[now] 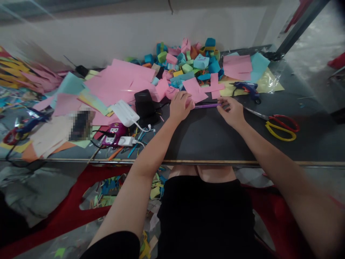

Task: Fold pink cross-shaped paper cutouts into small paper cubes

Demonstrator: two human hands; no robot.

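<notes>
A thin purple stick or strip [206,106] spans the gap between my two hands, low over the dark tabletop. At its left end is my left hand [180,106], with fingers curled and closed around that end; the fingertips partly hide it. My right hand [232,110] pinches the other end between thumb and fingers. Just beyond the strip lie a pink paper sheet [195,90] and a cross-shaped pink paper cutout [215,86]. Scissors [281,126] with one red and one yellow handle rest to the right of my right hand.
Folded paper boxes [201,62] in several colours are heaped at the back. A blue glue gun [249,90] lies behind the scissors. Leftward are pink sheets [107,84], a black stand [145,104], a white adapter [125,113], a purple power strip [114,135] and another glue gun [33,120].
</notes>
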